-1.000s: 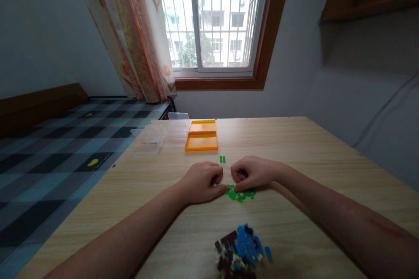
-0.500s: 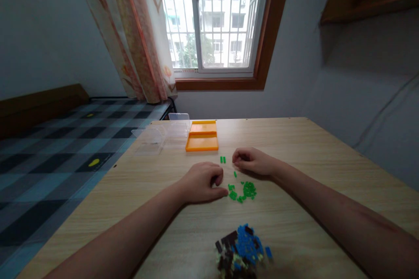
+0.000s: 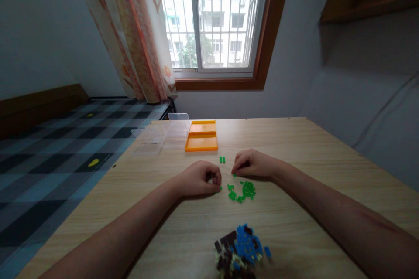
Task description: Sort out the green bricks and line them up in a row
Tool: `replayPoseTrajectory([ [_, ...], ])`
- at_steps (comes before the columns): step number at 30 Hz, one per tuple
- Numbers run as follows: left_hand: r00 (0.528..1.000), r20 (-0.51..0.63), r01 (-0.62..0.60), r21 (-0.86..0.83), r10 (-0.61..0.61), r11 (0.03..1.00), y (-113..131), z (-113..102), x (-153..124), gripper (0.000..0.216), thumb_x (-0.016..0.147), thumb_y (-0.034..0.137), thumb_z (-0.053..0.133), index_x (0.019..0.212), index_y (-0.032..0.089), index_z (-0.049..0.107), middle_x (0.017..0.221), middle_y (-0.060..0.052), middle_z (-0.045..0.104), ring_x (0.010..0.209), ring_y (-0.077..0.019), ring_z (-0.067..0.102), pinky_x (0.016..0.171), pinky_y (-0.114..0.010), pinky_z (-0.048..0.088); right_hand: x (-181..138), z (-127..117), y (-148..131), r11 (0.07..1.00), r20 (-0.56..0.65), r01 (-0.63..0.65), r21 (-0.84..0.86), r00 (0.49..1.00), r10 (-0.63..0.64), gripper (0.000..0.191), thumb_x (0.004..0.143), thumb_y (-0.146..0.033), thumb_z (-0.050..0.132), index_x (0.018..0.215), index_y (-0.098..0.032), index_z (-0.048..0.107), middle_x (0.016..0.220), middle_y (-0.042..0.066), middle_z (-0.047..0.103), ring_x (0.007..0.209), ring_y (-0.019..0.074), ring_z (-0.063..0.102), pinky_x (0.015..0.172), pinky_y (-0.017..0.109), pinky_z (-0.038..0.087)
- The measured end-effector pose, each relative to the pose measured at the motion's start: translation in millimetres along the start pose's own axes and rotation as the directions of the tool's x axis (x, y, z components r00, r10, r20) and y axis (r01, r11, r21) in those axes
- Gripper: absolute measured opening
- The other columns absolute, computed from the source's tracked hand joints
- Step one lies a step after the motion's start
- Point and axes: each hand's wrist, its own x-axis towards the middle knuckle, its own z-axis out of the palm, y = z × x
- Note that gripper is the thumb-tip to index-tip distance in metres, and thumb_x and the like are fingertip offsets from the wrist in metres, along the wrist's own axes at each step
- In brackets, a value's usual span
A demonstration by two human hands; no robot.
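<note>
My left hand (image 3: 201, 178) rests low over the wooden table, thumb and forefinger pinched on a tiny green building brick (image 3: 221, 188). Across from it, my right hand (image 3: 253, 163) has its fingertips closed on another small green brick (image 3: 234, 175) at the tabletop. Between and below the hands lies a loose heap of green bricks (image 3: 249, 189), with smaller clusters (image 3: 232, 195) to its left. Two green strips (image 3: 222, 160) lie side by side beyond the hands.
Nearer me is a pile of blue bricks (image 3: 246, 242) mixed with dark brown (image 3: 228, 239) and pale pieces. An orange open tray (image 3: 201, 150) and clear plastic boxes (image 3: 147, 141) stand at the far left of the table (image 3: 294, 139). A bed (image 3: 65, 139) lies to the left.
My left hand has drawn back slightly left from the green clusters, a green brick now at its fingertips. My right fingertips have come down onto the single green brick.
</note>
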Motion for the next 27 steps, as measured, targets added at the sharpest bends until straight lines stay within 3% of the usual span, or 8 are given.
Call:
replayPoseTrajectory([
  [5,0.999,-0.049,-0.011,-0.042,0.009,0.999,-5.4,0.8,1.7,0.014,0.074,0.017,0.065,0.086,0.014,0.071,0.067,0.003,0.058,0.061,-0.0103,0.049,0.057,-0.02,0.036,0.5,4.1,-4.3,0.998,-0.041,0.012,-0.068,0.999,-0.015,0.02,0.085,-0.024,0.068,0.099,-0.018,0.081,0.078,0.003,0.063,0.069,0.0116,0.057,0.065,0.022,0.042],
  [9,0.982,-0.186,-0.021,0.04,0.029,0.999,-8.2,6.1,4.1,0.011,0.077,0.015,0.062,0.085,0.015,0.07,0.068,0.003,0.059,0.063,-0.011,0.051,0.058,-0.021,0.037,-1.4,7.1,-6.3,0.996,-0.082,-0.065,0.062,0.994,0.07,0.024,0.081,-0.027,0.073,0.101,-0.016,0.08,0.071,0.0,0.057,0.062,0.0096,0.049,0.057,0.021,0.036],
  [12,0.961,-0.271,-0.025,0.144,0.063,0.989,-6.8,9.8,5.2,0.014,0.079,0.014,0.062,0.09,0.017,0.07,0.07,0.003,0.059,0.063,-0.0117,0.053,0.059,-0.022,0.038,-2.3,5.8,-11.9,0.986,0.012,-0.093,0.135,0.996,0.092,0.024,0.079,-0.03,0.076,0.096,-0.014,0.08,0.072,0.0,0.058,0.064,0.0097,0.05,0.057,0.021,0.037],
  [16,0.941,-0.32,-0.026,0.244,0.106,0.969,-3.8,12.6,5.4,0.012,0.081,0.012,0.063,0.09,0.017,0.07,0.074,0.001,0.06,0.067,-0.0128,0.055,0.062,-0.023,0.04,-1.3,1.2,-24.5,0.991,0.165,-0.015,0.136,0.986,-0.007,0.024,0.08,-0.033,0.079,0.095,-0.015,0.082,0.076,0.002,0.059,0.069,0.0103,0.055,0.061,0.021,0.041],
  [20,0.941,-0.309,-0.043,0.293,0.137,0.955,-3.5,14.5,4.7,0.009,0.083,0.012,0.063,0.083,0.017,0.071,0.08,-0.002,0.062,0.07,-0.0128,0.058,0.065,-0.023,0.043,-0.2,1.2,-34.5,0.991,0.228,0.061,0.123,0.97,-0.088,0.021,0.082,-0.031,0.077,0.097,-0.017,0.082,0.072,0.0,0.057,0.065,0.0083,0.052,0.059,0.019,0.039],
  [27,0.952,-0.283,-0.021,0.331,0.12,0.943,-3.4,15.0,4.1,0.009,0.086,0.016,0.064,0.085,0.017,0.073,0.085,-0.003,0.063,0.071,-0.0132,0.059,0.065,-0.023,0.045,-1.5,7.1,-38.3,0.994,0.278,0.105,0.027,0.954,-0.108,0.019,0.082,-0.029,0.077,0.097,-0.019,0.082,0.072,0.0,0.061,0.062,0.0072,0.051,0.058,0.018,0.038],
])
